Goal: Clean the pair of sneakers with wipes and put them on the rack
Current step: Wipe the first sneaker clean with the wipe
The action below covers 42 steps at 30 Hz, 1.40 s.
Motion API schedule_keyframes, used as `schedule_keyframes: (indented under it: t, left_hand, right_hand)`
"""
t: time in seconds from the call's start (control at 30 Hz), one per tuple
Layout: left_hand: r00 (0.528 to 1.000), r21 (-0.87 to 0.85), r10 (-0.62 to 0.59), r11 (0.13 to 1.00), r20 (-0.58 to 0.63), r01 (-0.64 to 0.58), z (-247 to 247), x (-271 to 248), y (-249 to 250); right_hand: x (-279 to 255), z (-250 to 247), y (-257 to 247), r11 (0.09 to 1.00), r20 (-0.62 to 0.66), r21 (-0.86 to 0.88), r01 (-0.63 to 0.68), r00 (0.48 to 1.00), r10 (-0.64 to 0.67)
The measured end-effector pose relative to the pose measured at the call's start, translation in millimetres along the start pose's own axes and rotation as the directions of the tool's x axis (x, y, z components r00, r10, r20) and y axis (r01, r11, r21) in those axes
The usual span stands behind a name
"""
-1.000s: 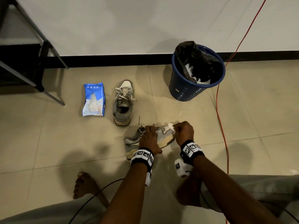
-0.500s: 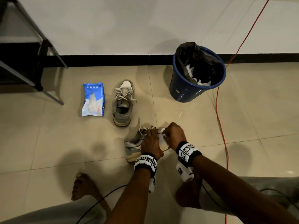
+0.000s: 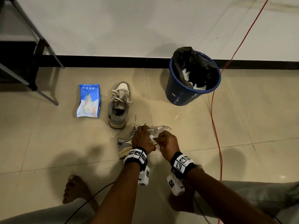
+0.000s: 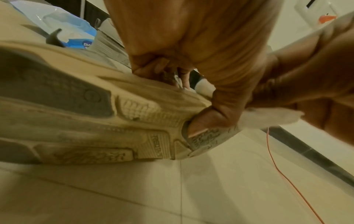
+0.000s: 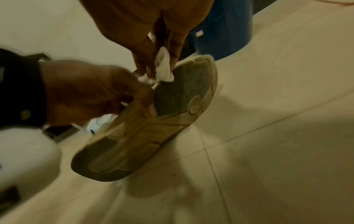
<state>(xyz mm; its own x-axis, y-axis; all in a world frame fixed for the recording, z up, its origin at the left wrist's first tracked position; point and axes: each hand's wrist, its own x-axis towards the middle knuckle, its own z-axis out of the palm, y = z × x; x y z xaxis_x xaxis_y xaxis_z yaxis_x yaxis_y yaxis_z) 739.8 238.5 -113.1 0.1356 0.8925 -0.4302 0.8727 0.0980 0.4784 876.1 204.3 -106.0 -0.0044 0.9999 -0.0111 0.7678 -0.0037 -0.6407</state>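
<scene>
We've got the grey sneaker (image 3: 159,129) tipped on its side on the tiled floor (image 3: 242,126), worn sole (image 5: 145,131) turned towards us. Our left hand (image 3: 142,138) clamps it mid-length: fingers curled over the upper, thumb (image 4: 206,119) hooked onto the tread near the forefoot, as the left wrist view shows. The shoe's toe pokes out to the right past that hand, the heel (image 3: 124,147) sits below and to the left, down on the tile.

Our right hand (image 3: 168,143) comes in just beside the left, nearly touching it. It pinches a bunched white wipe (image 5: 162,66) between thumb and fingertips, and the right wrist view shows that wipe pressed against the edge of the sole at the toe end, right next to the left thumb. From the head camera only a small patch of wipe (image 3: 151,137) peeks out between the two hands.

The second sneaker (image 3: 119,105) stands upright on its sole, just beyond the one we hold, laces loose, toe pointing at the wall. To its left lies the blue wipes pack (image 3: 89,101), flat on the tile. Off to the right stands the blue bin (image 3: 179,94) with its black liner, crumpled white wipes inside. An orange cable (image 3: 215,126) runs along the floor past the bin. The dark metal rack legs (image 3: 40,46) stand at far left.
</scene>
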Motion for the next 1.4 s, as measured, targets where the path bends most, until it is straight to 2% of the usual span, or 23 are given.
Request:
schedule_keyframes:
  t: [0.03,0.07,0.17,0.23,0.4,0.47,0.57,0.7,0.77,0.87,0.93,0.97,1.03,1.1,1.17,1.2,1.23,1.27,1.3,1.33,1.37,1.4]
  left_hand:
    - [1.0,-0.017,-0.008,1.0,0.009,0.008,-1.3,2.0,-0.3]
    - [1.0,-0.022,-0.013,1.0,0.019,0.013,-2.4,4.3,-0.1]
    - [0.998,-0.003,-0.042,0.999,0.053,0.042,-3.7,7.9,-0.1]
    - [0.996,0.031,-0.048,0.998,0.074,0.046,-3.5,9.6,2.8]
    - [0.999,0.189,-0.014,0.982,0.04,0.006,-6.4,8.7,39.7]
    - [0.999,0.21,-0.013,0.978,0.044,0.003,-0.7,7.6,51.4]
    - [0.997,0.276,-0.02,0.961,0.069,0.0,2.0,7.9,54.6]
    - [0.993,0.2,-0.039,0.98,0.112,0.016,-8.6,-4.4,51.4]
    - [0.998,0.147,-0.028,0.989,0.058,0.02,-15.2,-17.9,51.8]
    - [0.999,0.047,0.043,0.998,-0.029,-0.042,-17.2,-40.9,53.5]
    - [0.987,-0.054,0.114,0.991,-0.112,-0.121,-16.3,-53.6,55.9]
    - [0.98,-0.117,0.133,0.982,-0.149,-0.151,-14.8,-60.5,58.3]
    - [0.97,-0.171,0.144,0.969,-0.197,-0.179,-8.0,-68.3,60.9]
    - [0.971,-0.144,0.143,0.974,-0.194,-0.172,1.5,-76.5,62.8]
    - [0.973,-0.133,0.126,0.979,-0.191,-0.153,10.7,-82.3,61.1]
    - [0.972,-0.127,0.14,0.978,-0.186,-0.165,13.5,-83.5,59.1]
    - [0.97,-0.141,0.162,0.972,-0.183,-0.189,14.9,-85.6,56.4]
    - [0.966,-0.181,0.173,0.961,-0.193,-0.208,12.8,-86.1,53.9]
    - [0.962,-0.23,0.17,0.948,-0.213,-0.218,9.9,-85.4,51.0]
    - [0.961,-0.267,0.158,0.939,-0.225,-0.217,5.7,-83.9,49.5]
    - [0.961,-0.287,0.152,0.933,-0.232,-0.217,1.6,-82.7,48.2]
    - [0.961,-0.294,0.148,0.931,-0.235,-0.215,-2.6,-81.6,45.5]
  right_hand:
    - [-1.7,3.0,2.2,1.0,-0.004,-0.006,0.019,1.0,-0.019]
    - [3.5,1.7,7.9,0.999,-0.055,0.01,-0.033,0.998,0.034]
    - [29.8,-11.6,27.9,0.955,-0.203,0.044,-0.293,0.933,0.296]
    - [40.8,-14.4,32.4,0.926,-0.172,0.0,-0.377,0.912,0.371]
    - [52.3,-17.3,29.9,0.91,-0.138,-0.04,-0.412,0.905,0.404]
    - [43.5,-20.3,25.9,0.922,-0.121,-0.051,-0.384,0.919,0.376]
    - [26.0,-26.0,25.8,0.972,-0.054,-0.098,-0.215,0.976,0.211]
    - [14.3,-42.5,29.0,0.948,-0.046,-0.029,-0.317,0.948,0.316]
    - [3.8,-53.5,19.1,0.956,-0.083,-0.028,-0.292,0.954,0.289]
    - [-20.9,-69.3,-12.8,0.981,-0.137,-0.077,-0.176,0.977,0.165]
    - [-39.9,-79.8,-35.5,0.996,-0.051,-0.064,-0.058,0.997,0.055]
    - [-46.7,-85.9,-45.1,0.99,-0.002,-0.138,0.036,0.999,-0.036]
    - [-43.0,-100.5,-46.8,0.958,0.082,-0.265,0.112,0.992,-0.093]
    - [-31.2,-110.6,-35.0,0.972,-0.008,-0.23,-0.043,0.999,0.042]
    - [-29.6,-113.2,-29.3,0.965,-0.15,-0.221,-0.139,0.983,0.107]
    - [-36.7,-110.5,-29.4,0.972,-0.157,-0.213,-0.099,0.985,0.066]
    - [-46.6,-107.3,-32.1,0.973,-0.089,-0.225,-0.046,0.996,0.026]
    - [-59.0,-105.0,-38.8,0.959,0.049,-0.273,0.073,0.997,-0.062]
    - [-66.3,-102.7,-37.6,0.929,0.165,-0.316,0.196,0.975,-0.149]
    - [-63.0,-108.9,-34.5,0.918,0.184,-0.335,0.215,0.97,-0.16]
    - [-54.0,-114.2,-31.2,0.936,0.117,-0.325,0.137,0.988,-0.104]
    - [-44.7,-119.4,-30.6,0.955,-0.012,-0.294,0.037,0.999,-0.043]
